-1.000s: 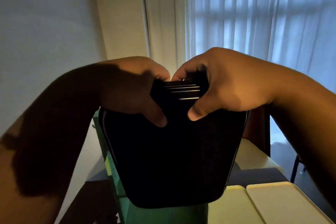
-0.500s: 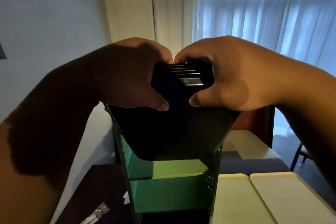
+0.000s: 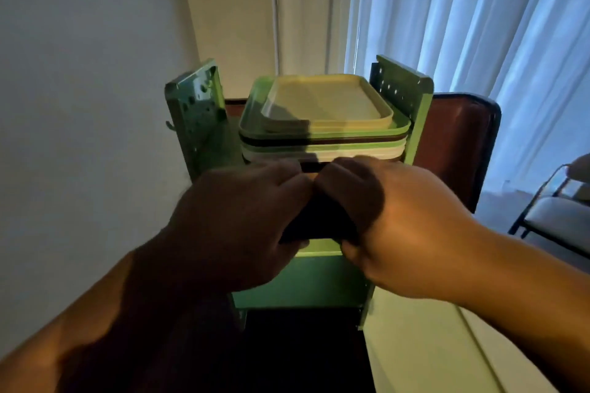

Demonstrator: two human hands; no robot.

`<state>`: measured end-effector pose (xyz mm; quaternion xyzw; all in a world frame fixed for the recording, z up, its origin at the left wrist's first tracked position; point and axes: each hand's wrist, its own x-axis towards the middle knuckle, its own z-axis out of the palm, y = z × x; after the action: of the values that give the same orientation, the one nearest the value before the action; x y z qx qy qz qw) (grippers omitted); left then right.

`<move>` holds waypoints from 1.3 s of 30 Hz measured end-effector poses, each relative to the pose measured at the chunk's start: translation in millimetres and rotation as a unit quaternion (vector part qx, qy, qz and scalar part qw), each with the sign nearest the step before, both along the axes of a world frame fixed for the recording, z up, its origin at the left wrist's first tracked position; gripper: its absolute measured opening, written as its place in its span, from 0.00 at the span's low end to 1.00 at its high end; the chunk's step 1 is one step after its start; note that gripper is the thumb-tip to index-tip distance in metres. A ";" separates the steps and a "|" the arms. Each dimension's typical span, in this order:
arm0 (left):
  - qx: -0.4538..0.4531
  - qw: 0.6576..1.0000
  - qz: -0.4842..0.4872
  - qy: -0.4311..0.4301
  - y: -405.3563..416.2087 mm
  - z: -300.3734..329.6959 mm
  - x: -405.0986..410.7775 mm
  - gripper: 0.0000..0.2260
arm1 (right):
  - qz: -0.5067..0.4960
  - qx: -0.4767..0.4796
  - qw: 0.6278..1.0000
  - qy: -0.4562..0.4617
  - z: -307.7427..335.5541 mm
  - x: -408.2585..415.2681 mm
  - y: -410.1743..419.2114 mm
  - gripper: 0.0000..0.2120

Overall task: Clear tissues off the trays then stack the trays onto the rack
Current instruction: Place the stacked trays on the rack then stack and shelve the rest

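A stack of black trays (image 3: 319,220) is held by its near edge in both hands. My left hand (image 3: 242,223) grips the left side and my right hand (image 3: 392,226) the right, thumbs close together. The trays lie at the front of the green metal rack (image 3: 402,96), just below a pile of several trays on its upper level. That pile has a cream tray (image 3: 325,102) on top, a green tray (image 3: 252,118) under it, then darker and pale ones. My hands hide most of the black trays. No tissues are in view.
A white wall runs along the left. Curtains (image 3: 479,25) hang behind the rack. A brown chair back (image 3: 456,150) stands to the rack's right, and another chair (image 3: 549,217) sits far right. A pale tray (image 3: 431,344) lies on the table at lower right.
The black trays were held up and tilted in front of the camera; both hands have brought them down to the rack's front. The tray pile on the rack has come into view.
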<state>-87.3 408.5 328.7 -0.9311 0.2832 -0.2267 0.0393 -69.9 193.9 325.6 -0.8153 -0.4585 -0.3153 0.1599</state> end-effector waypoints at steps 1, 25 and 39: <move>0.000 0.999 -0.032 -0.015 0.8 -9.7 -0.8 0.23 | -0.003 -0.023 1.000 0.003 -14.8 2.3 3.8 0.10; -0.283 0.948 0.043 0.140 -22.1 -137.5 87.1 0.17 | -0.106 -0.162 0.915 0.355 -115.0 92.6 4.4 0.21; -0.395 0.844 -0.138 0.337 -244.8 -196.5 69.1 0.10 | -0.305 0.281 0.793 0.447 -211.2 71.2 -214.9 0.13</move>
<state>-18.2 163.7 132.2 -0.8381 0.2912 0.0048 -0.4612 1.3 -21.0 114.4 -0.8822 0.0453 -0.0634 0.4644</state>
